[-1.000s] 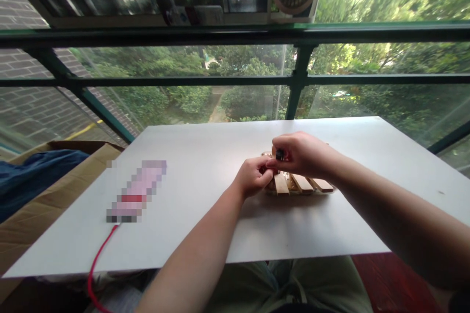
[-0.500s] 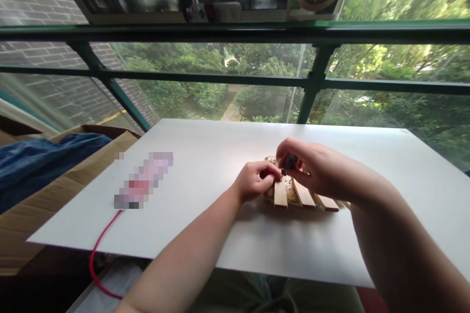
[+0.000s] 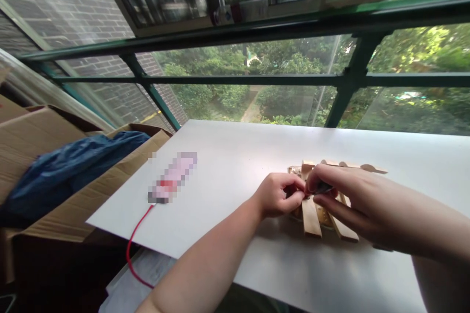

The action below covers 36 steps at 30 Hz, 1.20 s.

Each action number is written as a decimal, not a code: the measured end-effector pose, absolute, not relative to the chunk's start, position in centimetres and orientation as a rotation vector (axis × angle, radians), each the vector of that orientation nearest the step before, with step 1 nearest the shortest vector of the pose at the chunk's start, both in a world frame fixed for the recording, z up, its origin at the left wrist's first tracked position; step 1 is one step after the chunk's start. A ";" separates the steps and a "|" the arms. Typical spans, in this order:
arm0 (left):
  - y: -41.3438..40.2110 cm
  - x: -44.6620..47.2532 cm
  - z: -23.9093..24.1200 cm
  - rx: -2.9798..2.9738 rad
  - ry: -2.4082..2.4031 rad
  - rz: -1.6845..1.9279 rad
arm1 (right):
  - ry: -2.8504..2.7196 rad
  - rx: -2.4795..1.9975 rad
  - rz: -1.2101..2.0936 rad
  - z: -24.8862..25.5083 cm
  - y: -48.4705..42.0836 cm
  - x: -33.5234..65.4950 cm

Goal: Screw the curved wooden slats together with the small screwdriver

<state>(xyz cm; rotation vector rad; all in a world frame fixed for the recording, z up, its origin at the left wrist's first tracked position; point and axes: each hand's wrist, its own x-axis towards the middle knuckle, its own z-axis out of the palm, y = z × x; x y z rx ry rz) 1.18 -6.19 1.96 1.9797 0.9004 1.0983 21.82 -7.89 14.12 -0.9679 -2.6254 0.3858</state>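
Note:
Several pale wooden slats lie side by side over a shiny gold-brown piece [image 3: 324, 216]; I cannot make out what it is. At the upper part of the leftmost slat [image 3: 312, 222], my left hand [image 3: 277, 195] is closed in a pinch, thumb and forefinger together. Whatever sits between those fingertips is too small to name. My right hand [image 3: 348, 195] curls its fingers around a small dark object [image 3: 322, 188], mostly hidden, whose end meets the left fingertips. The right hand also covers the middle of the other slats.
A pixelated pinkish object [image 3: 174, 176] with a red cable [image 3: 129, 249] lies on the white table [image 3: 220, 156], left of my hands. Beyond the left edge are cardboard boxes [image 3: 99, 200] and blue plastic [image 3: 77, 166]. A green railing [image 3: 249, 79] runs behind.
The camera has turned left, so everything sits further right in view. My right hand now lies lower and flatter over the slats, exposing their far ends. Both hands stay at the leftmost slat.

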 end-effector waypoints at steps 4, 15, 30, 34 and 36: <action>-6.2 1.3 1.9 1.983 0.878 1.135 | -2.681 -1.131 0.340 13.6 -7.3 21.7; -6.0 1.1 1.9 2.023 0.896 1.120 | -2.475 -1.036 0.470 13.8 -6.8 22.0; -6.4 1.6 3.4 2.046 0.958 1.099 | -2.425 -0.729 0.458 15.3 -6.9 22.3; -6.2 1.7 3.1 2.069 0.985 1.140 | -2.420 -0.707 0.425 15.6 -6.8 22.8; -6.1 1.7 3.1 2.081 0.999 1.154 | -2.411 -0.717 0.419 15.6 -6.9 22.8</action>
